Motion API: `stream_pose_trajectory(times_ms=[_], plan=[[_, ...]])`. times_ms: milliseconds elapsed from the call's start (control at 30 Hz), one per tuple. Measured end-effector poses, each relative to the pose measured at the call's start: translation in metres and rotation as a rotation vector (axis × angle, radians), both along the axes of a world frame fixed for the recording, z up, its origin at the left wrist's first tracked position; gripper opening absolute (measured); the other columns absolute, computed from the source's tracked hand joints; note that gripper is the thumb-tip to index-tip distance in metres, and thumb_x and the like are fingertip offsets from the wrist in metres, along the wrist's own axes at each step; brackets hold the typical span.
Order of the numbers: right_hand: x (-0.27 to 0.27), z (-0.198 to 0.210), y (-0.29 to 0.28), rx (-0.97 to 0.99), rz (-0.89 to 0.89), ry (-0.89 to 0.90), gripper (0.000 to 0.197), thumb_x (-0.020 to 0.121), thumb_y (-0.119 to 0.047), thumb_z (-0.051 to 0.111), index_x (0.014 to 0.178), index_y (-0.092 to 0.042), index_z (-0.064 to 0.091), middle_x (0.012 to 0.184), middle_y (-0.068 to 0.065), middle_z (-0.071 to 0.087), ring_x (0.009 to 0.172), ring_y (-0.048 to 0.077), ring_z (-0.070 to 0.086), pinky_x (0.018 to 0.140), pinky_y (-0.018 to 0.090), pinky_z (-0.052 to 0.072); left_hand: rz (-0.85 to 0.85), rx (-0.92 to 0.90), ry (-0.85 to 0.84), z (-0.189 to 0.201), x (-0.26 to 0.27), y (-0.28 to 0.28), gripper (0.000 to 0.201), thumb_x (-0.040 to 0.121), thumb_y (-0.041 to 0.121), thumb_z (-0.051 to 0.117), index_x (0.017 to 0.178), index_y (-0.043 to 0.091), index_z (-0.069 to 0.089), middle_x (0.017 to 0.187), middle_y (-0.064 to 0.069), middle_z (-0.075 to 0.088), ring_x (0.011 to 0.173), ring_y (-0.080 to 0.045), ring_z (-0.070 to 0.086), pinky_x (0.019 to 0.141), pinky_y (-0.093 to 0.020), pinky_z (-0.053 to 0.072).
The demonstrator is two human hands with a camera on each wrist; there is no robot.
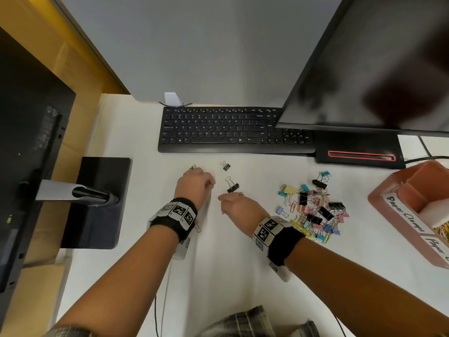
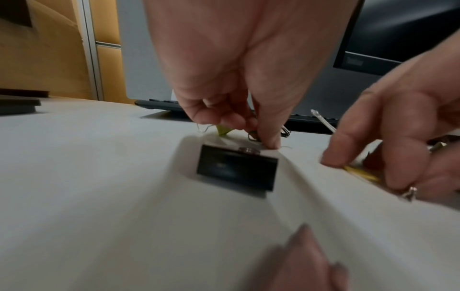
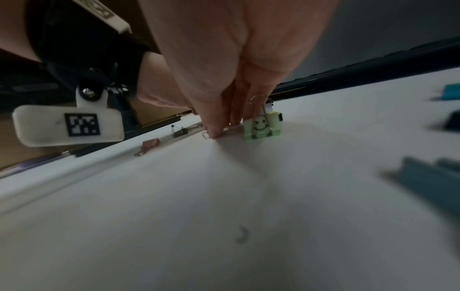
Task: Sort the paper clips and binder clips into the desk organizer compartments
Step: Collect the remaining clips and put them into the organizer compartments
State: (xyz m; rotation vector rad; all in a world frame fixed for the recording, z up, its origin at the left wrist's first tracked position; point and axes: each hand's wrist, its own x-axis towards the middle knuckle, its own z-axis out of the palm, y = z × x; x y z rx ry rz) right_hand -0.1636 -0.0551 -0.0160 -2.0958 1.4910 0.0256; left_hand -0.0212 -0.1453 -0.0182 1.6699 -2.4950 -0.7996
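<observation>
A mixed pile of coloured and black binder clips and paper clips [image 1: 313, 211] lies on the white desk [image 1: 218, 268], right of my hands. The terracotta organizer [image 1: 379, 198] stands at the far right, with yellow paper clips in its near compartment. My left hand [image 1: 206, 184] [image 2: 248, 128] is curled round a yellow-green clip [image 2: 222, 131] and some wire, its thumb tip down on the desk. My right hand [image 1: 226, 203] [image 3: 219, 130] pinches a small clear paper clip [image 3: 205, 134] against the desk. A pale green smiley binder clip [image 3: 261, 126] stands against its fingers.
Two black binder clips [image 1: 232, 186] [image 1: 226, 165] lie just beyond my hands, and a pink clip [image 1: 198, 227] lies by my left wrist. A black keyboard [image 1: 233, 130] and monitor base [image 1: 359, 152] line the back. Another monitor stand [image 1: 97, 203] is to the left.
</observation>
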Motion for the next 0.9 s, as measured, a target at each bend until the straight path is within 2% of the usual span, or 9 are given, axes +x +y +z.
stream_pose_trajectory(times_ms=[67, 100, 233, 333, 434, 567, 667, 767, 900], plan=[[-0.004, 0.003, 0.002, -0.056, -0.021, 0.009, 0.025, 0.063, 0.008, 0.072, 0.082, -0.007, 0.069, 0.095, 0.006, 0.068, 0.084, 0.023, 0.066, 0.062, 0.023, 0.051, -0.024, 0.029, -0.022, 0.001, -0.001, -0.002, 0.014, 0.085, 0.013, 0.055, 0.091, 0.015, 0.067, 0.094, -0.005, 0.057, 0.096, -0.025, 0.05, 0.078, -0.031, 0.04], [-0.005, 0.003, 0.004, -0.06, -0.012, 0.017, 0.025, 0.061, 0.009, 0.072, 0.08, -0.007, 0.069, 0.09, 0.008, 0.069, 0.08, 0.024, 0.066, 0.059, 0.024, 0.051, -0.041, 0.046, -0.027, 0.002, -0.002, -0.003, 0.016, 0.085, 0.011, 0.052, 0.091, 0.014, 0.067, 0.096, -0.005, 0.056, 0.096, -0.025, 0.05, 0.078, -0.031, 0.04], [-0.003, 0.004, 0.003, 0.087, -0.028, 0.065, 0.034, 0.082, 0.011, 0.042, 0.11, 0.0, 0.058, 0.111, 0.02, 0.059, 0.104, 0.034, 0.054, 0.082, 0.038, 0.044, -0.08, 0.096, -0.053, 0.008, -0.003, -0.004, 0.017, 0.087, 0.008, 0.047, 0.094, 0.013, 0.062, 0.093, -0.007, 0.058, 0.089, -0.026, 0.053, 0.077, -0.03, 0.041], [0.003, 0.006, 0.004, 0.097, -0.066, 0.136, 0.037, 0.081, 0.008, 0.043, 0.114, -0.006, 0.054, 0.107, 0.015, 0.06, 0.099, 0.033, 0.056, 0.085, 0.038, 0.043, -0.085, 0.126, -0.081, 0.014, -0.004, -0.004, 0.017, 0.091, 0.01, 0.044, 0.099, 0.012, 0.06, 0.096, -0.01, 0.062, 0.081, -0.025, 0.054, 0.075, -0.032, 0.044], [0.006, 0.007, 0.01, 0.121, -0.027, 0.209, 0.034, 0.08, 0.006, 0.047, 0.109, -0.009, 0.057, 0.108, 0.011, 0.059, 0.094, 0.031, 0.059, 0.084, 0.035, 0.041, -0.085, 0.087, -0.073, 0.014, 0.002, 0.0, 0.018, 0.091, 0.012, 0.048, 0.1, 0.013, 0.063, 0.1, -0.009, 0.065, 0.094, -0.028, 0.057, 0.084, -0.035, 0.045], [-0.005, 0.014, 0.026, 0.066, -0.03, 0.084, 0.03, 0.085, 0.004, 0.048, 0.105, -0.012, 0.063, 0.111, 0.007, 0.057, 0.094, 0.028, 0.059, 0.09, 0.037, 0.035, -0.02, 0.027, 0.135, 0.024, 0.008, 0.012, 0.008, 0.088, 0.014, 0.056, 0.088, 0.015, 0.064, 0.092, -0.004, 0.065, 0.089, -0.02, 0.053, 0.083, -0.031, 0.044], [-0.03, 0.033, 0.047, -0.083, -0.172, -0.083, 0.02, 0.088, -0.004, 0.055, 0.094, -0.017, 0.069, 0.098, -0.001, 0.067, 0.09, 0.021, 0.062, 0.095, 0.039, 0.033, -0.026, 0.051, 0.292, 0.045, 0.002, 0.029, 0.003, 0.085, 0.016, 0.063, 0.082, 0.015, 0.064, 0.087, 0.004, 0.057, 0.073, -0.004, 0.053, 0.07, -0.008, 0.038], [-0.073, 0.049, 0.078, -0.07, -0.377, -0.166, 0.015, 0.092, -0.018, 0.053, 0.095, -0.018, 0.068, 0.093, -0.003, 0.068, 0.084, 0.015, 0.06, 0.094, 0.034, 0.04, -0.096, 0.091, 0.371, 0.06, -0.016, 0.052, 0.004, 0.084, 0.017, 0.064, 0.081, 0.014, 0.063, 0.084, 0.007, 0.056, 0.073, -0.003, 0.055, 0.07, -0.008, 0.041], [-0.127, 0.051, 0.127, 0.039, -0.596, -0.215, 0.02, 0.09, -0.018, 0.058, 0.107, -0.013, 0.065, 0.099, 0.002, 0.068, 0.085, 0.014, 0.06, 0.081, 0.028, 0.049, -0.211, 0.183, 0.391, 0.059, -0.057, 0.088, 0.004, 0.082, 0.013, 0.064, 0.081, 0.016, 0.062, 0.075, 0.009, 0.056, 0.068, 0.0, 0.051, 0.063, -0.005, 0.038]])
